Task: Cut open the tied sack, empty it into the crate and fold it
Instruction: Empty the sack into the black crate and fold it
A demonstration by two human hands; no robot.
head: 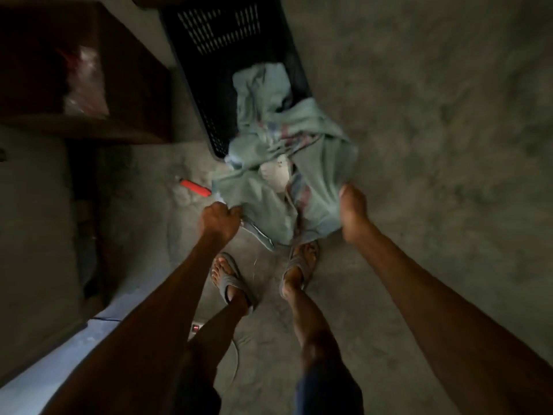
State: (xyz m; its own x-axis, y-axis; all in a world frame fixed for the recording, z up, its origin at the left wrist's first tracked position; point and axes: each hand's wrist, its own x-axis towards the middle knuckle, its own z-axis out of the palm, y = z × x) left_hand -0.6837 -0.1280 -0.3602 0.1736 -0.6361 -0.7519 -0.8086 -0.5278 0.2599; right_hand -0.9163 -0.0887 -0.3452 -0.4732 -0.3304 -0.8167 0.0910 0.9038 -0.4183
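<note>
Two feet: in grey sandals (pixel 230 280) on the concrete floor (pixel 419 145), nearest.
Left hand (pixel 220 221): fist closed on the sack's near left edge.
Right hand (pixel 354 212): fingers pinching the sack's near right edge.
Sack (pixel 269 172): pale green, far end draped into the crate.
Red cutter (pixel 195 187): floor, left of sack.
Crate (pixel 215 49): black, slotted, farthest.

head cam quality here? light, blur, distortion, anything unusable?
Head view: dim overall, with a brighter pool around the sack and both hands (left hand, right hand); motion blur smears the floor and sack edges; wide-angle bending shows at the crate; the red cutter stays legible; the dark shelf upper left is nearly unreadable.
</note>
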